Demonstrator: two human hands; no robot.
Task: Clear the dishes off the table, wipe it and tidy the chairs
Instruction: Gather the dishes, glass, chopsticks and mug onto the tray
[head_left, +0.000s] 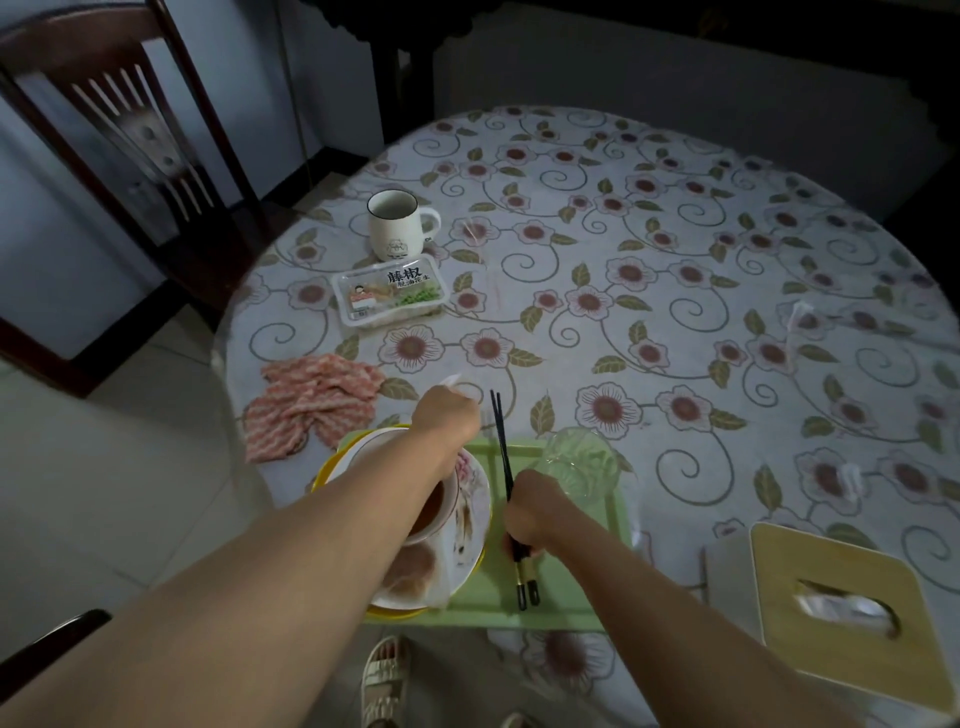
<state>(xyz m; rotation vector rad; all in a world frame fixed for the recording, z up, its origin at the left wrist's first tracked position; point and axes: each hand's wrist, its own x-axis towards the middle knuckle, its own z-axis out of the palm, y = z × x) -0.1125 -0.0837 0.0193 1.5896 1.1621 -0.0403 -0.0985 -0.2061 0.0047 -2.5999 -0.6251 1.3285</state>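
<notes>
Taking the green tray (524, 597) at the near edge of the tabletop (675, 249) as the landmark: far to its left and beyond it, off the tabletop, stands a dark wooden chair (130, 156). Just left of the tray's far corner a pink-and-white striped cloth (311, 400) lies crumpled on the flowered covering. Farther back from the tray, past the cloth, sits a sealed snack pack (390, 291) with printed characters, and directly behind that a white mug (397, 223) stands upright, its handle turned to the right. On the tray's left half is a stack of dishes: a yellow plate (327, 467) at the bottom, a flowered plate (467, 519) on it, and a bowl (431, 514) holding brown liquid on top. The left hand (447, 415) reaches over this stack to the tray's far edge, its fingers curled and pinching a small scrap of white wrapper (451, 383). Toward the tray's middle the right hand (524, 514) grips a pair of black chopsticks (504, 457), their tips pointing away past the far edge and their thicker ends lying low over the tray's near side. On the tray's right half lies a clear glass (582, 462), tilted. Right of the tray, at the tabletop's near edge, rests a pale wooden tissue box (831, 613) with a tissue showing in its slot. Below the tray, on the floor, a pale sandal (384, 680) is visible.
</notes>
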